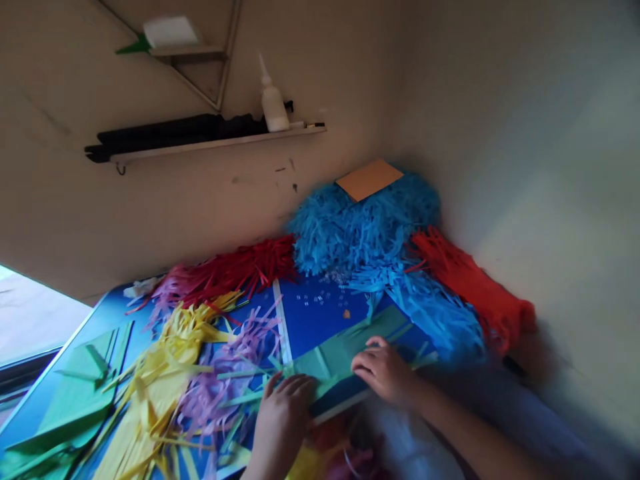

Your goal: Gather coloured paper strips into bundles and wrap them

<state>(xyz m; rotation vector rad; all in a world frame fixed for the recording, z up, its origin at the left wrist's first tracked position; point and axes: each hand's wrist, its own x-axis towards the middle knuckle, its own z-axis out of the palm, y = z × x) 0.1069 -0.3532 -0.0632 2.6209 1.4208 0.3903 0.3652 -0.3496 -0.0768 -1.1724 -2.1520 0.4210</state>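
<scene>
A strip of green tissue paper (325, 357) with cut fringes lies across the near part of the blue table. My left hand (287, 403) rests on its left end, palm down, with bent fingers touching the paper. My right hand (387, 370) is at the strip's lower right edge, its fingers slightly curled and apart. Whether the fingertips pinch the paper is hard to see. Left of my left hand lies fringed purple tissue paper (220, 380), and beyond it is yellow fringed paper (165, 387).
Green sheets (75, 413) lie at the table's left. Blue fringe (360, 227) is heaped at the back under an orange card (370, 180). Red fringe (245, 267) and orange-red fringe (465, 280) flank it. A wall shelf (215, 143) holds a white bottle (274, 107).
</scene>
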